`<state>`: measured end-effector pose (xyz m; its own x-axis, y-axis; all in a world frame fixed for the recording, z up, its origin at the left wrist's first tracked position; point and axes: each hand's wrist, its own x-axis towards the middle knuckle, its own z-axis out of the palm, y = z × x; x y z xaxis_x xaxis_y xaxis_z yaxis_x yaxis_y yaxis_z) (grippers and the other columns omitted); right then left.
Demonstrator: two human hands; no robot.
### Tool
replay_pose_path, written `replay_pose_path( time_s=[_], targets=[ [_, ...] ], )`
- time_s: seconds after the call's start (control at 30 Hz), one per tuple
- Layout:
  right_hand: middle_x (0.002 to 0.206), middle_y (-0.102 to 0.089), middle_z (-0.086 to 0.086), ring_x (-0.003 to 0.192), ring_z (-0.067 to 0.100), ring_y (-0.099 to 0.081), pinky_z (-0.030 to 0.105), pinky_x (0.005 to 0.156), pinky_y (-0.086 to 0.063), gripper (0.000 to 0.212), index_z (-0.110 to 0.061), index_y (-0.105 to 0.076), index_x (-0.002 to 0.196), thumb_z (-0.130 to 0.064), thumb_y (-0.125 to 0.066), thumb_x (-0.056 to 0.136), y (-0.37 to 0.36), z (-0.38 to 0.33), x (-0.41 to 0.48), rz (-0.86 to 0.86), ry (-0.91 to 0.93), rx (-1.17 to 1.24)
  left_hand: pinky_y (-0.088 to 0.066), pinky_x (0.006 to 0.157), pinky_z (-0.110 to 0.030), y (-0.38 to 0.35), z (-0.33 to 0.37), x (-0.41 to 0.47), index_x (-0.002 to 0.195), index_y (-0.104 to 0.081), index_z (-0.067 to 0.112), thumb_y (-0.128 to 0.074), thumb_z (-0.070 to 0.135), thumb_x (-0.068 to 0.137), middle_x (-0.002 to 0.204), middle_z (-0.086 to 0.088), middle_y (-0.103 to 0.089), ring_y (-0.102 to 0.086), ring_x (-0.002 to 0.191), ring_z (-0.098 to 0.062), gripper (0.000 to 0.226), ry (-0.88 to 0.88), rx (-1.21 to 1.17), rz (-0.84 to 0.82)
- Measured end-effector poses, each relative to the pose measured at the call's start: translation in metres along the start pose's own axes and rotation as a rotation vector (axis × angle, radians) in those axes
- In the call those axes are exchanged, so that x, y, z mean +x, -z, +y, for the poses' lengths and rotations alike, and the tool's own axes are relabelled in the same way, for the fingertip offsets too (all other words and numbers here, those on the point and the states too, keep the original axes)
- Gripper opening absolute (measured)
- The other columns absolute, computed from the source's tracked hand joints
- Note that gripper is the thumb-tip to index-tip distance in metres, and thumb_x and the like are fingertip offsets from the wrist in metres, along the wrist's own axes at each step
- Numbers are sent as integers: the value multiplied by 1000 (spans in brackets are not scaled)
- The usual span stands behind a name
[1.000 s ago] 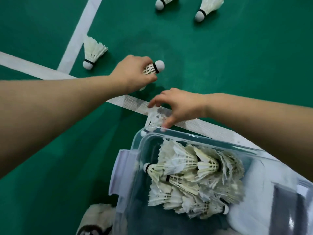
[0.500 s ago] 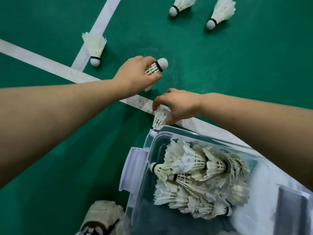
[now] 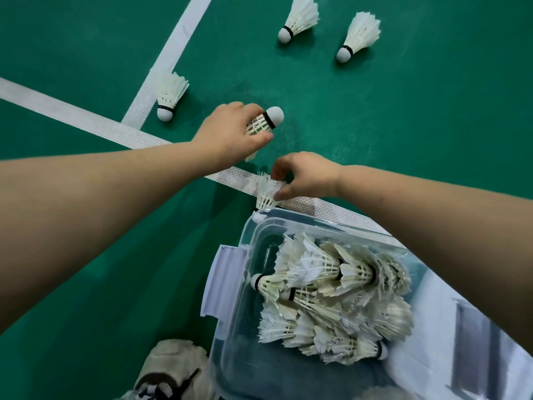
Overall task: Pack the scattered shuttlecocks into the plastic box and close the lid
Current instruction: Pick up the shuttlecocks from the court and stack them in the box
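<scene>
Head camera, looking down on a green, finely pebbled court floor (image 3: 403,140) crossed by white lines (image 3: 86,116) with a woven texture.

Left hand (image 3: 230,131) curled round a feather shuttlecock (image 3: 266,122), just beyond the near line, with its rounded white cork tip and black band poking out past the fingers.

Right hand (image 3: 305,177) pinching the frayed skirt of a second shuttlecock (image 3: 266,193), cork end down, just beyond the far-left corner of the clear plastic box (image 3: 317,222).

Box open at the top, with a loose heap of shuttlecocks (image 3: 331,293) inside, ragged-feathered and lying on their sides. Pale ribbed latch flap (image 3: 222,281) at the box's left wall.

Loose on the floor: a third shuttlecock (image 3: 170,95) at the line junction, then a fourth shuttlecock (image 3: 298,20) and a fifth shuttlecock (image 3: 357,37) near the far edge.

At the bottom edge, possibly a beige shoe (image 3: 170,368), cropped and blurred.
</scene>
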<state>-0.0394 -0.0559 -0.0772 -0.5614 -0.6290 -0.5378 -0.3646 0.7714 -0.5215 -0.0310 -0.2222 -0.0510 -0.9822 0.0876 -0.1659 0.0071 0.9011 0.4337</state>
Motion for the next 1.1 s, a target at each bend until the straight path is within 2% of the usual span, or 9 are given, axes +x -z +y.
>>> replay_pose_path(
  time_s=[0.1,0.17,0.27,0.33,0.43,0.53,0.7,0.9,1.1],
  targets=[
    [78,-58,-10,74,11,-52,22,67,-38,15,-21,-62,91,-33,-68,84,0,-2,-1,-64,-25,69,-37,82,-35,-1,-5,-2,117,-55,12,-55,40,88,106,-16,-57,-50,103,-32,40,25,3,-11],
    [67,-53,-12,65,8,-49,21,60,-37,17,-24,-56,74,-29,-67,85,5,-5,-3,-59,-29,129,-38,81,-36,-1,-8,-5,114,-56,11,-54,40,89,106,-17,-58,-52,101,-32,38,38,4,-14],
    [79,-60,-2,75,12,-52,23,68,-38,7,-15,-64,85,-22,-64,87,16,-7,-9,102,-62,252,-39,75,-35,0,-10,-12,108,-57,9,-52,44,88,104,-17,-60,-54,95,-32,40,71,4,5],
    [81,-60,0,69,10,-50,21,63,-39,15,-8,-67,97,-18,-62,87,27,-6,-19,233,-93,333,-40,75,-36,4,-7,-15,105,-58,9,-47,51,80,101,-17,-62,-55,94,-33,50,94,4,34],
    [67,-53,-7,58,2,-43,15,56,-34,9,-15,-66,95,-17,-61,87,42,-5,-43,363,-109,342,-44,76,-41,15,5,-19,95,-58,10,-44,53,76,94,-18,-63,-55,91,-35,49,105,8,157],
    [78,-57,1,70,10,-48,24,64,-37,14,-8,-67,94,-18,-62,86,61,-9,-72,462,-117,315,-41,73,-40,34,29,-21,93,-58,9,-50,47,83,92,-18,-62,-55,91,-35,40,105,-21,268],
    [78,-53,5,72,15,-43,25,65,-33,24,0,-65,93,-22,-61,84,88,-44,-141,626,-123,253,-38,75,-35,78,79,-52,104,-58,12,-54,44,84,99,-19,-61,-56,93,-35,38,-28,-51,291],
    [79,-56,5,72,16,-45,25,62,-32,20,-5,-65,90,-24,-61,86,99,-91,-243,635,-147,37,-37,102,-37,110,127,-117,127,-54,21,-60,39,84,122,-20,-49,-45,117,-35,47,-42,-78,340],
    [78,-56,6,71,18,-45,27,64,-34,11,-12,-61,81,-22,-60,86,76,-111,-318,593,-167,-87,-38,88,-35,90,153,-184,120,-58,18,-60,37,84,110,-15,-56,-49,109,-32,41,-81,-32,238]
  ],
)
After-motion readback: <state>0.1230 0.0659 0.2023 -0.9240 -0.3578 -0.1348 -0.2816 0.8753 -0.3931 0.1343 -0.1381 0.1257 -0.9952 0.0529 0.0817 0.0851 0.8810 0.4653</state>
